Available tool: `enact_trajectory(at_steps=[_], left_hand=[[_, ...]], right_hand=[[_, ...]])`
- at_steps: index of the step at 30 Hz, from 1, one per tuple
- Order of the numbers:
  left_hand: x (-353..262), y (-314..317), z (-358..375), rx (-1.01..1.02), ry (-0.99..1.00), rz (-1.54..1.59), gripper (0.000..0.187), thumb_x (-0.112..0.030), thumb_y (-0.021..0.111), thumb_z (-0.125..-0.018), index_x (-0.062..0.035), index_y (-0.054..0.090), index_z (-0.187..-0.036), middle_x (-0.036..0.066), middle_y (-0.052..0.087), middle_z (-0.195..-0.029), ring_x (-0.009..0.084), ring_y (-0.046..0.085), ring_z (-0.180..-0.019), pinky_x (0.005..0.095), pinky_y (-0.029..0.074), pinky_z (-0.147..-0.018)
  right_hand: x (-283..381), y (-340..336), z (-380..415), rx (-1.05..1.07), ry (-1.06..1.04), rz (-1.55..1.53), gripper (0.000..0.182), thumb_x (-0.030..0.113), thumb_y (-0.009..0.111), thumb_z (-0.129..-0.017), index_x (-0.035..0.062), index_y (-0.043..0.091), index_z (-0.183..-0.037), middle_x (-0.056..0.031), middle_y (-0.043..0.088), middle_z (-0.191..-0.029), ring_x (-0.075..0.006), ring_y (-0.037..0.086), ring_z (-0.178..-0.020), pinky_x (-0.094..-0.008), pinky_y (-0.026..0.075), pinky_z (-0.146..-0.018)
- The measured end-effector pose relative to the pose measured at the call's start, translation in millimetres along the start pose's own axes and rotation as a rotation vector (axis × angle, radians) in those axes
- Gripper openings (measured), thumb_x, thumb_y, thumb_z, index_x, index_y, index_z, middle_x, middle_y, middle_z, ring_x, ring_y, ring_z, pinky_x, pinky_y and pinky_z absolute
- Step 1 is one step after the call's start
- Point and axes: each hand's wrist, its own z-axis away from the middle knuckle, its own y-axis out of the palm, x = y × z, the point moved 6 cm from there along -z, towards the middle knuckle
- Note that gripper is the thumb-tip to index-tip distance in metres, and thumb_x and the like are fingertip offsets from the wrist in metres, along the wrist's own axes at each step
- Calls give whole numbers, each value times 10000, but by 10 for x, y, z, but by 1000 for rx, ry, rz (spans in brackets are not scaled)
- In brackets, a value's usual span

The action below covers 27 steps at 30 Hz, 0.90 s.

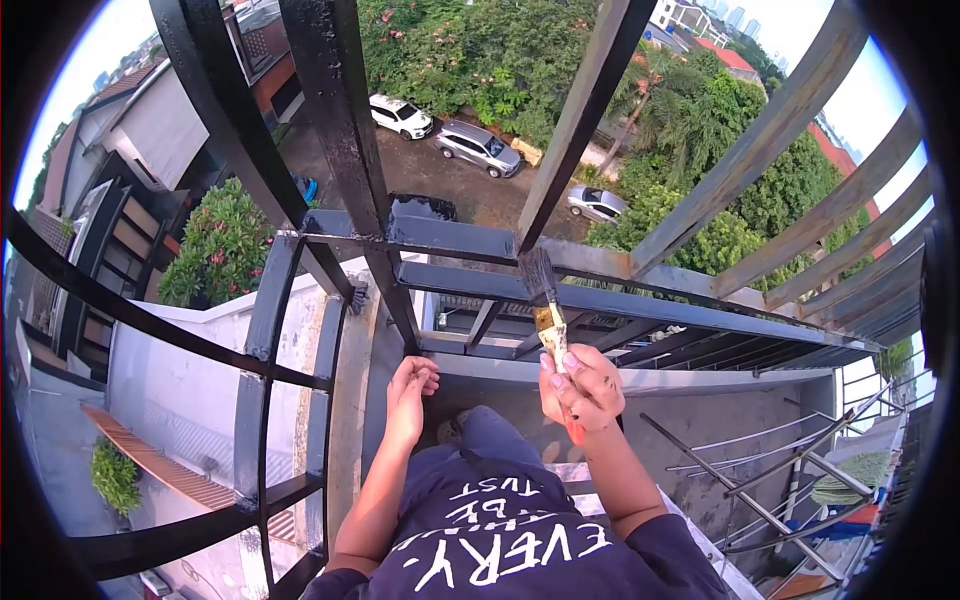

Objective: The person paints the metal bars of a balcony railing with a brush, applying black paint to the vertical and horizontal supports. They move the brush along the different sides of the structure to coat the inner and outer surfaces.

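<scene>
My right hand grips a paintbrush by its pale handle, with an orange-red end showing below the fist. The brush's dark, paint-coated bristles point up and touch the horizontal metal rail beside an upright bar. Paint smears cover its ferrule, and there are dark specks on my fingers. My left hand hovers beside the railing's lower part, its fingers loosely curled, with nothing visible in them. Upright bars to the left are glossy black, while bars to the right look dull grey and brownish.
Another black railing runs along my left side. Below are a concrete ledge and a drop to a road with parked cars. Metal poles cross at the lower right. Trees stand beyond the road.
</scene>
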Motion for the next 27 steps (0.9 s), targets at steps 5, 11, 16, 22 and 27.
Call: enact_trajectory(at_steps=[5, 11, 16, 22, 27], left_hand=[[65, -30, -31, 37, -12, -43, 148, -128, 507, -1016, -45, 630, -1021, 37, 639, -916, 109, 584, -829, 267, 474, -764], [383, -120, -46, 14, -84, -58, 168, -146, 501, -1017, -50, 634, -1051, 43, 638, -930, 119, 586, -835, 273, 480, -778], [557, -163, 35, 44, -152, -122, 203, -183, 490, -1021, -63, 638, -1090, 50, 642, -972, 127, 591, -869, 280, 482, -806], [617, -258, 107, 24, -189, -141, 187, -155, 508, -1005, -35, 624, -1089, 62, 643, -956, 139, 585, -850, 290, 487, -776], [606, -243, 95, 56, -158, -177, 206, -163, 500, -1007, -22, 622, -1095, 83, 649, -969, 153, 590, -854, 299, 492, -780]], right_hand=[[-59, 132, 139, 92, 3, 13, 361, -144, 788, -651, 63, 501, -723, -99, 569, -923, -253, 651, -623, -307, 492, -436], [56, 114, -26, 80, -32, 65, 321, -150, 762, -658, 56, 516, -656, -73, 552, -873, -229, 633, -626, -314, 513, -474], [87, 252, -81, 279, 18, -11, 313, -139, 735, -638, 82, 516, -616, -18, 463, -683, -195, 576, -619, -287, 481, -488], [106, 258, -62, 87, 24, 44, 299, -151, 729, -650, 52, 513, -618, -46, 482, -712, -224, 583, -594, -302, 472, -472], [123, 195, -244, 149, 150, -29, 261, -132, 729, -669, 33, 530, -630, -50, 479, -712, -234, 592, -611, -297, 470, -485]])
